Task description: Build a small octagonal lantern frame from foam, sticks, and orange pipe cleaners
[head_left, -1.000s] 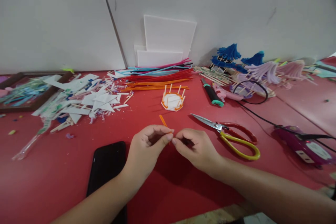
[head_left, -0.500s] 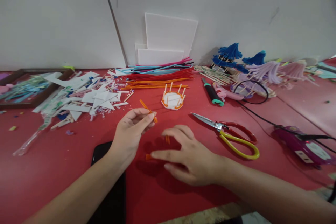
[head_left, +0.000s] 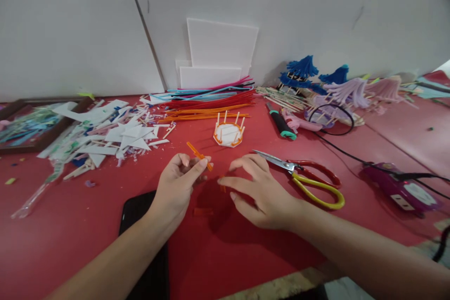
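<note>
My left hand [head_left: 179, 180] pinches a short orange straw piece [head_left: 198, 155] between thumb and fingers, its free end pointing up and left. My right hand [head_left: 262, 192] hovers just right of it with fingers spread and holds nothing. Two small orange offcuts lie on the red table: one [head_left: 222, 186] by my right fingertips, another [head_left: 203, 211] below them. A small white base ringed with upright sticks and orange trim [head_left: 229, 133] stands beyond my hands. Red-and-yellow scissors [head_left: 305, 179] lie right beside my right hand.
A black phone [head_left: 142, 229] lies under my left forearm. Coloured straws [head_left: 211, 103] and white boards [head_left: 218, 54] sit at the wall. White foam scraps [head_left: 116, 133] litter the left, a purple glue gun [head_left: 401, 187] with cable the right, tassel umbrellas [head_left: 337, 86] behind.
My hands, joined on the orange piece a second ago, have parted. The left kept the straw piece and drifted left; the right opened, dropped over the offcuts, then shifted slightly right.
</note>
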Available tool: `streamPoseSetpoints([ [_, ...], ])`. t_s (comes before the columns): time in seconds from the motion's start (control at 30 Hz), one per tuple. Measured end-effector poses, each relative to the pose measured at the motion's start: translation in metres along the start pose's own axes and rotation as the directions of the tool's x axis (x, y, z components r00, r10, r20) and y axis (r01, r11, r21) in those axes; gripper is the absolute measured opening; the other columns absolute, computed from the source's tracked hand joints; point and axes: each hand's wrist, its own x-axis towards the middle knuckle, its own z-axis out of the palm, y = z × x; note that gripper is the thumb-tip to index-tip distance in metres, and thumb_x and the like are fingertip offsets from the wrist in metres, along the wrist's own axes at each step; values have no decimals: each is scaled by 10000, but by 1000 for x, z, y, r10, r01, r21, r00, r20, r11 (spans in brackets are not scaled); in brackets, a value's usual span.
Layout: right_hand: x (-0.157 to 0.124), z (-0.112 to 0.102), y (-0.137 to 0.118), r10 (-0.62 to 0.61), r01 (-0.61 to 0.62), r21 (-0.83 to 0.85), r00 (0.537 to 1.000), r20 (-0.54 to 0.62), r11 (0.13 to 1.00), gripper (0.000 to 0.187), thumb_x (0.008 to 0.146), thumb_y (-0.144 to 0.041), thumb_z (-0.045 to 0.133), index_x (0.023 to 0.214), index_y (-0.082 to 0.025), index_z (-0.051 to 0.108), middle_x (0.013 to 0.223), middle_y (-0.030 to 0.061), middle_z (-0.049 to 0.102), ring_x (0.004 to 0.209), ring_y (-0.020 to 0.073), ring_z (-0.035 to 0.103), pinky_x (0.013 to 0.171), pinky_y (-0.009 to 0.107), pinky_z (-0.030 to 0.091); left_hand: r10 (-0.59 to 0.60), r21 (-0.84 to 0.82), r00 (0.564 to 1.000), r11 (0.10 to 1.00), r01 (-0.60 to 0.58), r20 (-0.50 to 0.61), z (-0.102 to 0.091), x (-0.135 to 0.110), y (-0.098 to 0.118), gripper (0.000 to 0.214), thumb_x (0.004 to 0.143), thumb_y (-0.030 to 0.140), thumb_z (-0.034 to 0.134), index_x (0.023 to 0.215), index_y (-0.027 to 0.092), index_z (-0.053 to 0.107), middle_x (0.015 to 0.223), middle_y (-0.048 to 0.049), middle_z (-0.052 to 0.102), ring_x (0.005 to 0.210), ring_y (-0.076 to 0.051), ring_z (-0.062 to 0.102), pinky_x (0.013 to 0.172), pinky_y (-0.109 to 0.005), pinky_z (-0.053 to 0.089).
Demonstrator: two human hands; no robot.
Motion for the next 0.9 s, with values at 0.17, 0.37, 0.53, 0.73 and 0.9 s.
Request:
streamPoseSetpoints([
  [0.17, 0, 2, 5, 72, -72, 12, 997, -36, 997, 281, 783, -99, 504, 964, -181, 702, 969, 95, 586, 941, 235, 494, 843, 438, 399, -16, 49, 1000, 999, 15, 21, -2, 0, -1, 374, 642, 200, 794, 713, 202, 428, 709, 51, 662, 734, -91, 636, 551, -146, 477],
  [0.37, 2, 2, 2, 52, -11, 185, 975, -218, 983, 272, 847, -105, 503, 1080, -180, 624, 919, 69, 632, 841, 165, 570, 768, 327, 487, 78, 136, 986, 986, -98, 146, 1, -8, 0, 356, 711, 193, 742, 671, 196, 389, 696, 53, 654, 710, -83, 622, 519, -137, 446],
  [0.53, 3, 2, -4, -53, 93, 191, 978, -203, 977, 389, 852, -114, 490, 1226, -215, 521, 860, 45, 661, 729, 160, 566, 675, 307, 499, 60, 191, 973, 976, -105, 224, 3, -14, 0, 370, 722, 182, 723, 686, 200, 355, 645, 75, 640, 521, -41, 537, 502, -146, 427],
  [0.73, 1, 1, -4, -16, 58, 247, 986, -168, 967, 381, 849, -142, 502, 1225, -199, 517, 825, 42, 663, 708, 152, 577, 682, 303, 505, 29, 256, 966, 962, -96, 256, 4, -15, 1, 350, 721, 184, 714, 703, 199, 364, 645, 74, 645, 513, -35, 533, 488, -137, 403],
  [0.9, 0, 0, -2, -23, 73, 233, 977, -210, 970, 377, 832, -89, 477, 1192, -182, 538, 808, 34, 661, 664, 130, 561, 659, 277, 498, 21, 312, 954, 943, -119, 300, 3, -15, -1, 298, 758, 176, 688, 747, 203, 392, 684, 69, 652, 616, -51, 599, 556, -145, 430],
])
